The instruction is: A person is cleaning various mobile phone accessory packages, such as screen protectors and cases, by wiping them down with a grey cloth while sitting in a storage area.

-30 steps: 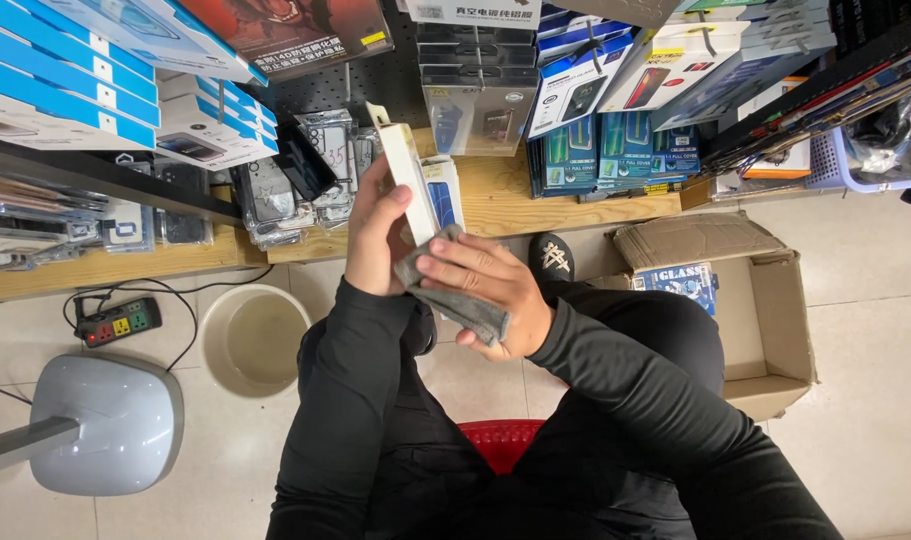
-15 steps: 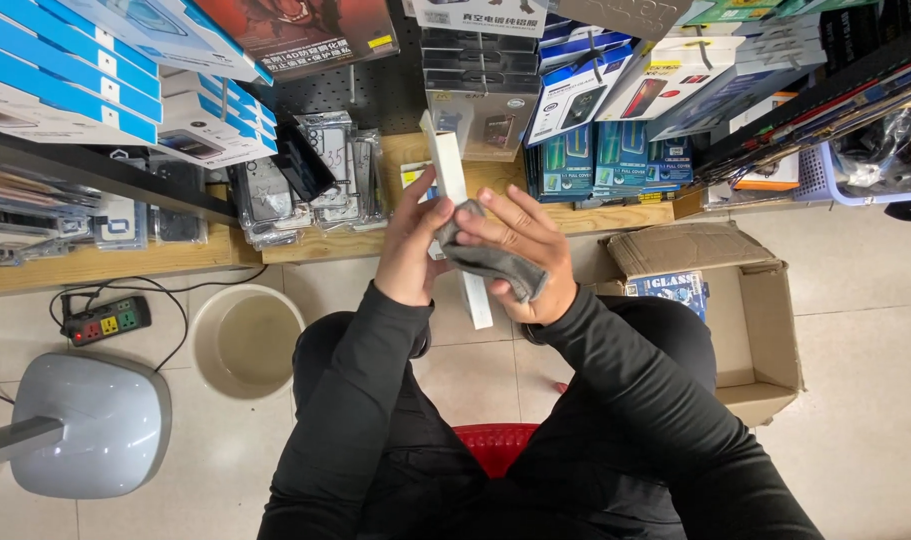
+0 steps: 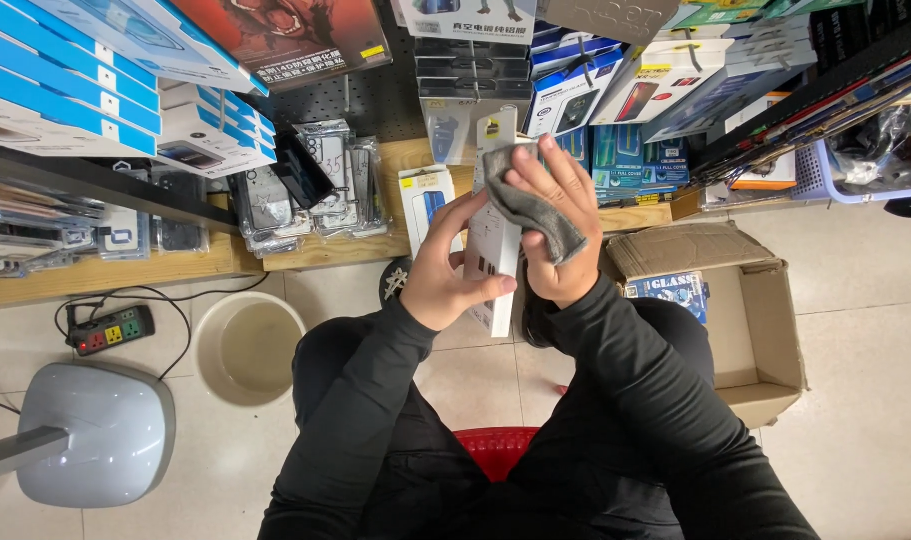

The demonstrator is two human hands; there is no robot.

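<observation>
Since half a second ago you've lifted the white box point(image 3: 495, 235) higher, and its long axis now runs nearly 12 to 6, top end toward the shelf point(image 3: 115, 270). Your left hand point(image 3: 443, 270) is curled around its lower 9 o'clock edge; your right hand point(image 3: 555, 225) presses a grey cloth point(image 3: 530, 205) against its upper face, fingers half bent.

Bucket point(image 3: 248, 345) left of knees, cardboard box point(image 3: 745, 330) right (shelf point(image 3: 125, 268) behind both).
</observation>
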